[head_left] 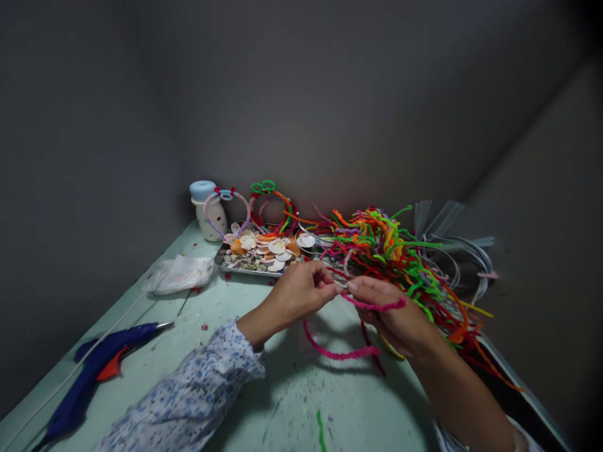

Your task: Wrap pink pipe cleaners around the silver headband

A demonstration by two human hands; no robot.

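My left hand (pixel 301 290) and my right hand (pixel 393 311) meet above the pale green table (pixel 245 389). Both pinch a pink pipe cleaner (pixel 342 353) whose loop hangs down between them. The fingertips of the two hands almost touch. Just behind my right hand lies a big tangle of coloured pipe cleaners (pixel 391 251), in red, orange, green and yellow.
A metal tray of seashells (pixel 261 251) sits at the back, with finished pipe-cleaner headbands (pixel 254 204) and a white jar with a blue lid (pixel 207 213). A blue glue gun (pixel 101 361) lies front left, a crumpled plastic bag (pixel 181 273) beyond it. Plain headbands (pixel 452 251) pile at right.
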